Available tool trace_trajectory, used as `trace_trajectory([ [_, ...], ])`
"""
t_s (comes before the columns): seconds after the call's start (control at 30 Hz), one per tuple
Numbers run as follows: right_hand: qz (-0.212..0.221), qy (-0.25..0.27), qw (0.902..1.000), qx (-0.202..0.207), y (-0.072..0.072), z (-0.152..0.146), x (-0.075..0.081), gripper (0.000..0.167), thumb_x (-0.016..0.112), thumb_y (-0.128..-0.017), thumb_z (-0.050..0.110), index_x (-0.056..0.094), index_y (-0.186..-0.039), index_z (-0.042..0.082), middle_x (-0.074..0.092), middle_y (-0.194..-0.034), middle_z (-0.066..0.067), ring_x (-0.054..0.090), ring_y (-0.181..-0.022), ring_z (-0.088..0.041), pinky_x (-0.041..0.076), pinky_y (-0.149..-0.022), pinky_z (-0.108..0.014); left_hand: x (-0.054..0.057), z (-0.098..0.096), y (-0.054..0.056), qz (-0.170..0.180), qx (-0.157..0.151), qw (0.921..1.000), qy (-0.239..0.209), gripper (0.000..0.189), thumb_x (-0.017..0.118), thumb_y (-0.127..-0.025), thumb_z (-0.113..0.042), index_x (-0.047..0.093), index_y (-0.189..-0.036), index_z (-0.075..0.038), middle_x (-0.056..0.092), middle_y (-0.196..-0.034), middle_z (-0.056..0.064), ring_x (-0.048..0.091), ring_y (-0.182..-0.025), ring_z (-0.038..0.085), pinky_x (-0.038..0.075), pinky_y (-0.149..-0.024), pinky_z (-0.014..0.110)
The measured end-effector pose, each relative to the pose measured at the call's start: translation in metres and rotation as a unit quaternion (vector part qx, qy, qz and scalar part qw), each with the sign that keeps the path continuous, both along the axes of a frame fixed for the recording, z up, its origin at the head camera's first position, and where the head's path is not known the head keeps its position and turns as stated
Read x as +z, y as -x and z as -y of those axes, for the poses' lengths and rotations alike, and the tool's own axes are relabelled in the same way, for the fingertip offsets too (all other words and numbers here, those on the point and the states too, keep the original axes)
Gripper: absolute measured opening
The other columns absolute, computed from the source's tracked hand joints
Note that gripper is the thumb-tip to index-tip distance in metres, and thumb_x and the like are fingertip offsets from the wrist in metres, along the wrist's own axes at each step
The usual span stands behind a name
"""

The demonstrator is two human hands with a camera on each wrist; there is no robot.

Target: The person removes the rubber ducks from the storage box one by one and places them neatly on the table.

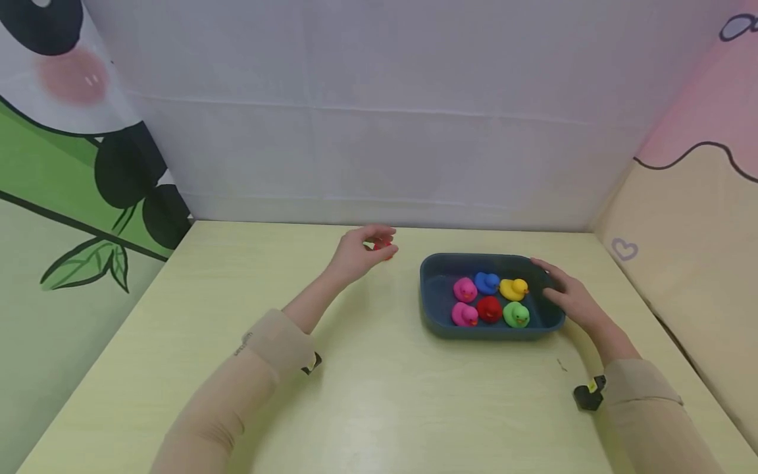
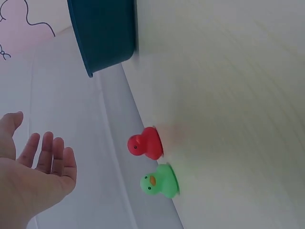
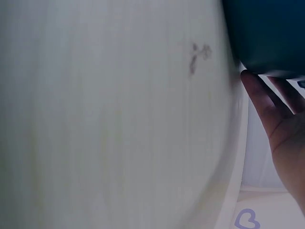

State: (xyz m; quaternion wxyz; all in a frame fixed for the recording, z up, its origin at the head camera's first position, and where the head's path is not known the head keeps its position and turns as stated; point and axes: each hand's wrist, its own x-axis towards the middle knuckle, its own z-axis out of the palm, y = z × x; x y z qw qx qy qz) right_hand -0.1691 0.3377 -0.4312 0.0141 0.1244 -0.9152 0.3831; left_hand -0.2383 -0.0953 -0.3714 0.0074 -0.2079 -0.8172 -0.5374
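Observation:
Over the back of the table, my left hand (image 1: pixel 362 253) is held with its fingers spread and nothing between them. Part of a red rubber duck (image 2: pixel 146 143) shows behind that hand in the head view. In the left wrist view the duck stands on the table beside a green rubber duck (image 2: pixel 161 181), apart from the hand (image 2: pixel 40 176). My right hand (image 1: pixel 571 296) holds the right end of a dark blue bin (image 1: pixel 435 322), thumb over the rim and fingers (image 3: pixel 259 98) against the outer wall. Inside lie several rubber ducks, including a yellow one (image 1: pixel 512 289) and a blue one (image 1: pixel 487 283).
The pale wooden table (image 1: pixel 379 408) ends at a white cloth backdrop (image 1: pixel 379 151). Painted panels rise on both sides, green on the left (image 1: pixel 71 217) and pink and cream on the right (image 1: pixel 693 217).

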Motion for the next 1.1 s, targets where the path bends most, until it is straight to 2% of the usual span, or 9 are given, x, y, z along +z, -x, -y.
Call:
trace_trajectory([
  [0.07,0.001,-0.001,1.0000,-0.001,0.000,0.000,0.000,0.057,0.048,-0.095,0.008,0.029,-0.149,0.014,0.029,-0.150,-0.022,0.034,-0.130,-0.044,0.037,-0.101,-0.031,0.000,-0.005,-0.004,0.001,-0.002,1.0000,-0.007,0.033,0.073,-0.083,-0.026,0.067,-0.114,-0.016,0.068,-0.105,0.001,0.062,-0.092,0.016,0.053,-0.075,0.029],
  [0.17,0.005,0.005,1.0000,-0.002,-0.001,0.000,0.000,0.057,0.047,-0.095,0.007,0.028,-0.149,0.013,0.028,-0.150,-0.024,0.033,-0.130,-0.047,0.033,-0.101,-0.058,0.000,-0.011,-0.011,0.003,-0.011,0.9998,-0.014,0.033,0.072,-0.084,-0.025,0.066,-0.115,-0.016,0.068,-0.109,0.003,0.062,-0.094,0.018,0.053,-0.077,0.029],
  [0.23,0.008,0.009,0.9999,-0.002,-0.001,0.000,0.000,0.058,0.047,-0.095,0.006,0.027,-0.149,0.013,0.026,-0.150,-0.025,0.031,-0.131,-0.050,0.029,-0.099,-0.066,0.002,-0.015,-0.016,0.002,-0.019,0.9996,-0.020,0.033,0.072,-0.084,-0.025,0.066,-0.115,-0.015,0.067,-0.111,0.004,0.062,-0.095,0.018,0.052,-0.081,0.029],
  [0.47,0.011,0.008,0.9999,-0.006,0.000,-0.002,0.001,0.059,0.046,-0.095,0.006,0.027,-0.149,0.016,0.025,-0.151,-0.024,0.027,-0.133,-0.050,0.025,-0.100,-0.068,0.005,-0.033,-0.035,-0.008,-0.059,0.9973,-0.043,0.033,0.072,-0.084,-0.022,0.066,-0.115,-0.014,0.068,-0.109,0.000,0.062,-0.095,0.011,0.051,-0.083,0.027],
  [0.67,0.005,0.006,1.0000,-0.002,0.002,-0.005,0.001,0.059,0.046,-0.095,0.004,0.026,-0.149,0.012,0.025,-0.151,-0.025,0.027,-0.132,-0.052,0.025,-0.099,-0.069,0.006,-0.049,-0.047,0.003,-0.090,0.9949,-0.047,0.035,0.072,-0.084,-0.023,0.065,-0.118,-0.014,0.067,-0.111,0.001,0.061,-0.102,0.017,0.051,-0.084,0.026],
  [0.9,0.011,0.003,0.9999,-0.009,-0.001,-0.007,0.001,0.059,0.045,-0.095,0.003,0.025,-0.149,0.011,0.024,-0.150,-0.026,0.028,-0.131,-0.053,0.026,-0.099,-0.069,-0.002,-0.067,-0.048,0.001,-0.142,0.9892,-0.034,0.044,0.071,-0.085,-0.022,0.059,-0.126,-0.010,0.064,-0.117,0.007,0.058,-0.107,0.020,0.050,-0.088,0.030],
  [1.1,0.013,0.006,0.9999,-0.008,-0.003,-0.006,0.002,0.058,0.045,-0.095,0.004,0.025,-0.149,0.012,0.025,-0.151,-0.025,0.030,-0.131,-0.051,0.027,-0.099,-0.068,-0.011,-0.076,-0.045,-0.003,-0.189,0.9819,-0.005,0.045,0.070,-0.086,-0.021,0.057,-0.128,-0.013,0.064,-0.115,0.002,0.059,-0.109,0.022,0.049,-0.090,0.027],
])
